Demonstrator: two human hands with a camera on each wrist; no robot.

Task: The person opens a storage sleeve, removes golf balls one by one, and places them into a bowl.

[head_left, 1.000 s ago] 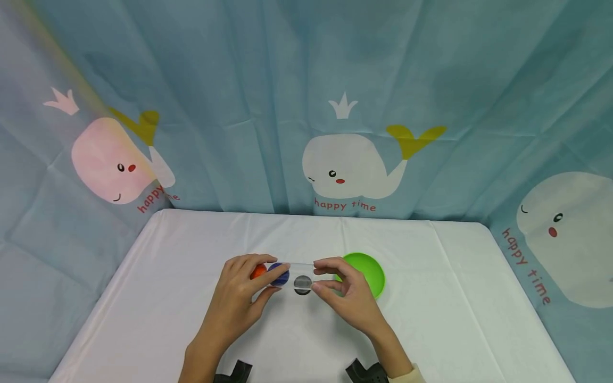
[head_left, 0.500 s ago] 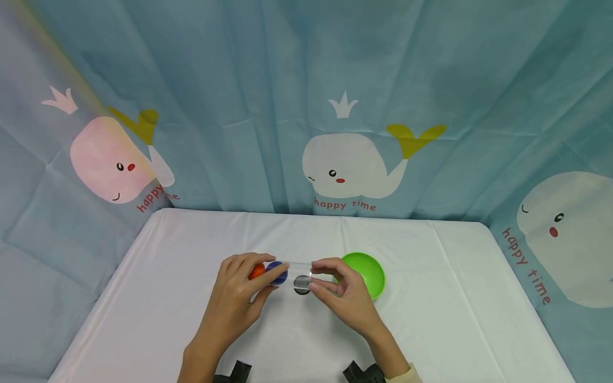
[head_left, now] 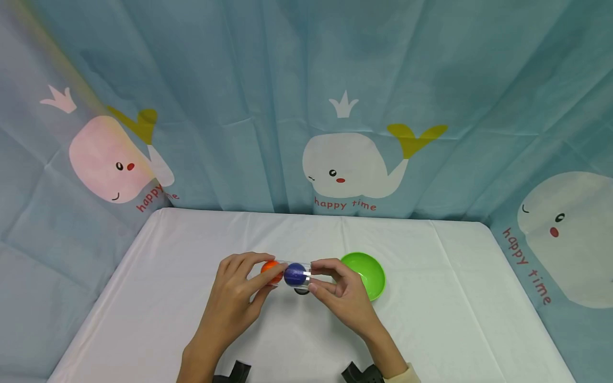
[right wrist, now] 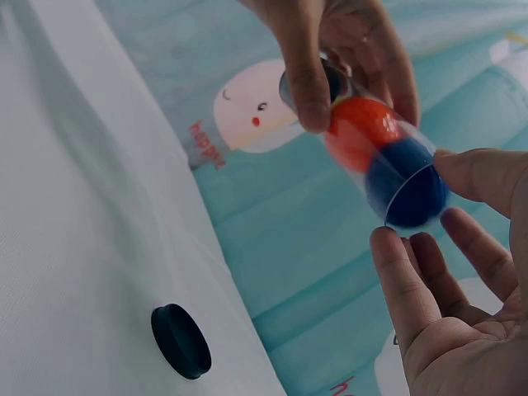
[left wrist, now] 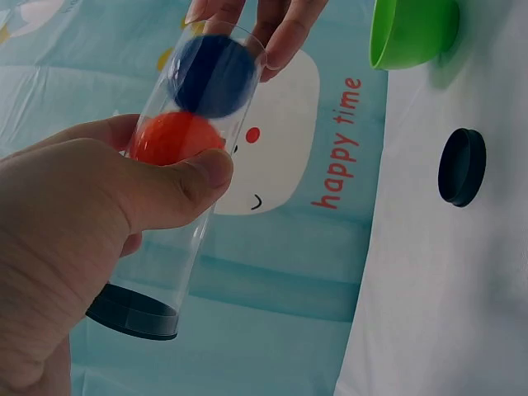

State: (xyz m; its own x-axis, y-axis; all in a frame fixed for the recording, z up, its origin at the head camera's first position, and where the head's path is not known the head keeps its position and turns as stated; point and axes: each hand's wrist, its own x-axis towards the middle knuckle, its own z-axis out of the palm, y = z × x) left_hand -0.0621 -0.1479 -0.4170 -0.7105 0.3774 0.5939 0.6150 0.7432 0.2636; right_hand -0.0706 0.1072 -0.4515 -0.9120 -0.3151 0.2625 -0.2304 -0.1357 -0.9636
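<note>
Keep the left hand [left wrist: 74, 239] pinching the clear tube [left wrist: 194, 165] tilted, blue ball [left wrist: 213, 74] at the open mouth ahead of that grip, orange ball [left wrist: 173, 139] behind, right hand [right wrist: 450, 272] cupped loosely under the mouth, holding nothing, above the counter [head_left: 431, 298]

black cap [head_left: 301, 290] mostly hidden behind right hand [head_left: 342, 298]

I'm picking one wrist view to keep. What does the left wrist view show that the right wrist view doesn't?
Only the left wrist view shows the green bowl and the tube's capped black end. Only the right wrist view shows the right hand cupped at the tube's open mouth. Both show the clear tube gripped by the left hand, the orange ball, the blue ball and the loose black cap.
</note>
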